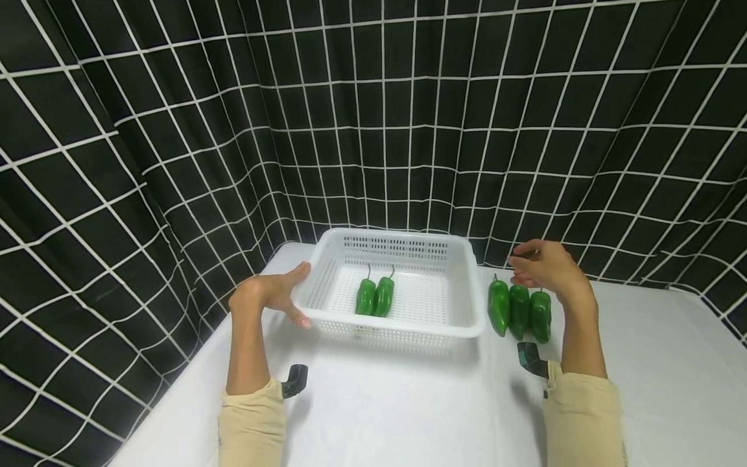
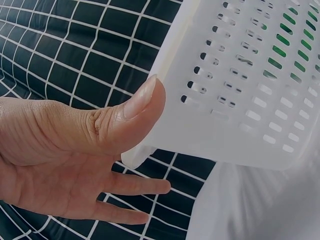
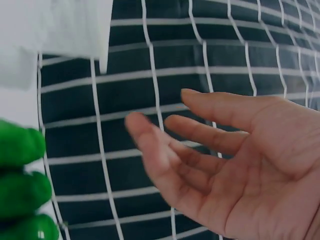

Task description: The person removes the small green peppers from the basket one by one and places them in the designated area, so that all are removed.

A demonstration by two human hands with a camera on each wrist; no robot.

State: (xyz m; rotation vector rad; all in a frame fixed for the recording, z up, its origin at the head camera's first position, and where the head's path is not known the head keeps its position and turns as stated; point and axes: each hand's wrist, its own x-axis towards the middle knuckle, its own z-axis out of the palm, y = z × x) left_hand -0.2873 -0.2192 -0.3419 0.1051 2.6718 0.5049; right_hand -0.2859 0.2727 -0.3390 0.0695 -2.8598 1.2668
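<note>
A white perforated plastic basket point(image 1: 403, 324) stands on the table. Two green peppers point(image 1: 383, 297) lie side by side in it, stems pointing away. At the basket's left end is my left hand point(image 1: 265, 290), fingers spread and the thumb point(image 2: 142, 110) at the rim; whether it touches is hard to tell. My right hand point(image 1: 551, 269) hovers above the stem ends of three green peppers point(image 1: 498, 308) lying in a row to the right of the basket. Its fingers are loosely bent, and nothing is in them. In the right wrist view, these peppers point(image 3: 20, 192) show at the left edge.
A white cloth covers the table point(image 1: 385, 402). Black fabric with a white grid point(image 1: 397, 104) hangs behind it and along the left side. Dark wrist mounts point(image 1: 295, 379) stick out from both sleeves.
</note>
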